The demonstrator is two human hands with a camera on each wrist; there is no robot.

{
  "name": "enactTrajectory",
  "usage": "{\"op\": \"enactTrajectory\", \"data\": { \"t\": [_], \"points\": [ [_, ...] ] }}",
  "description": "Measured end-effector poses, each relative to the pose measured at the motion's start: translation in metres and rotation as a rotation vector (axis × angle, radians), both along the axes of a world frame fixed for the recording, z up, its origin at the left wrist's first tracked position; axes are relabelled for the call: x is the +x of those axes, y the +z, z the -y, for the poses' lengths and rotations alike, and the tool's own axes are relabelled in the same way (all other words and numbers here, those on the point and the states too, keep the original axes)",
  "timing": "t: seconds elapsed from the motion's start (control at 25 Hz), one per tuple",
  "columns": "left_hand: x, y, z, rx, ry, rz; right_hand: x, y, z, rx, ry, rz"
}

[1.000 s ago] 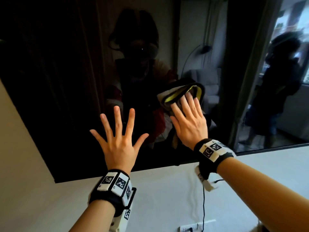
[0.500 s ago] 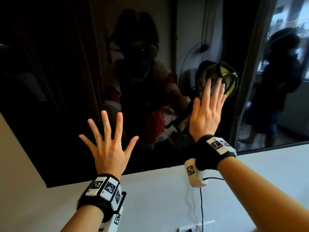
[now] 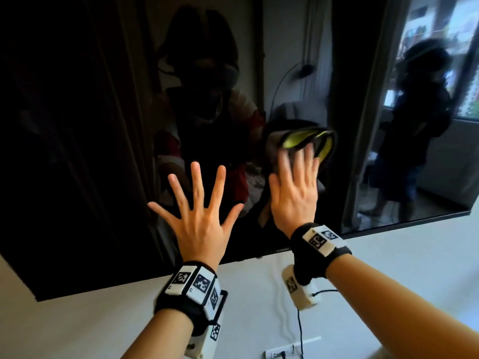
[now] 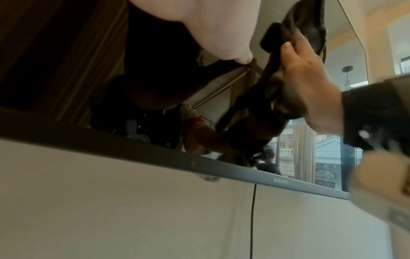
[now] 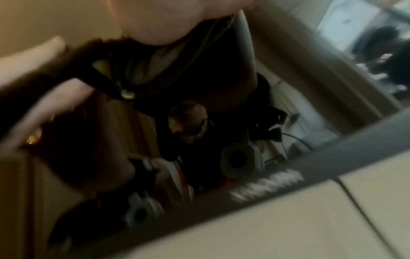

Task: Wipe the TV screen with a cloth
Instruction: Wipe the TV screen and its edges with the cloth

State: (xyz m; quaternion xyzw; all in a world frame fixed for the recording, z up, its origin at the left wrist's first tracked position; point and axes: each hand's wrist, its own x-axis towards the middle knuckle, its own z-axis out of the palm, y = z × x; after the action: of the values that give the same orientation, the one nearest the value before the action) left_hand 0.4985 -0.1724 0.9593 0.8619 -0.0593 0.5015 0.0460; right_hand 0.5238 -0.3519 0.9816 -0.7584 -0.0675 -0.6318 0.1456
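The TV screen point(image 3: 77, 125) is a large dark glossy panel on the wall, full of reflections. My left hand point(image 3: 199, 200) lies flat against it with fingers spread wide, holding nothing. To its right, my right hand point(image 3: 295, 182) presses a dark cloth with yellow-green trim point(image 3: 305, 138) onto the glass, fingers straight and motion-blurred. In the left wrist view the right hand point(image 4: 310, 84) pushes the dark cloth point(image 4: 275, 36) against the screen above the grey lower bezel point(image 4: 155, 157). The right wrist view is blurred and shows the cloth point(image 5: 155, 66) under my palm.
A white wall runs below the TV's lower edge point(image 3: 388, 224). A black cable point(image 3: 300, 332) hangs down it to a white socket strip point(image 3: 293, 352). The screen reflects me and another person point(image 3: 420, 125) standing at the right, near a window.
My right hand swept the cloth up and to the right, then back down and left toward the middle of the screen. My left hand stayed spread flat on the glass.
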Motion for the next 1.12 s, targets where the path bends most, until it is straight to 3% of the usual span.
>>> {"op": "enactTrajectory", "data": {
  "t": [0.08, 0.12, 0.24, 0.28, 0.44, 0.6, 0.76, 0.8, 0.92, 0.96, 1.12],
  "points": [
    [0.001, -0.003, -0.001, 0.015, 0.008, 0.02, 0.0, -0.003, 0.024, -0.196, 0.027, 0.022],
    [0.002, -0.004, -0.002, 0.024, 0.013, 0.028, 0.002, 0.004, 0.039, -0.158, -0.003, 0.031],
    [0.005, -0.004, -0.001, 0.032, 0.04, 0.04, 0.009, 0.021, 0.053, 0.24, -0.063, 0.003],
    [0.005, -0.005, 0.0, 0.033, 0.044, 0.041, 0.008, 0.017, 0.048, 0.266, -0.063, -0.009],
    [0.005, -0.005, -0.001, 0.016, 0.026, 0.042, 0.004, 0.006, 0.065, -0.037, 0.001, 0.009],
    [-0.005, 0.002, 0.024, -0.042, -0.037, 0.05, 0.007, 0.023, 0.082, 0.285, -0.055, -0.009],
    [-0.003, 0.02, 0.074, 0.026, -0.067, 0.065, 0.0, -0.011, 0.089, -0.125, 0.022, -0.015],
    [0.0, 0.023, 0.084, 0.025, -0.054, 0.057, 0.002, -0.004, 0.107, -0.107, 0.018, -0.01],
    [0.006, 0.023, 0.1, -0.008, -0.001, 0.035, 0.007, 0.02, 0.135, 0.384, -0.008, -0.019],
    [0.008, 0.022, 0.101, -0.01, 0.006, 0.037, 0.006, 0.018, 0.131, 0.421, -0.007, -0.043],
    [0.01, 0.018, 0.099, 0.007, 0.013, 0.07, 0.003, -0.007, 0.133, -0.047, 0.027, -0.039]
  ]
}}
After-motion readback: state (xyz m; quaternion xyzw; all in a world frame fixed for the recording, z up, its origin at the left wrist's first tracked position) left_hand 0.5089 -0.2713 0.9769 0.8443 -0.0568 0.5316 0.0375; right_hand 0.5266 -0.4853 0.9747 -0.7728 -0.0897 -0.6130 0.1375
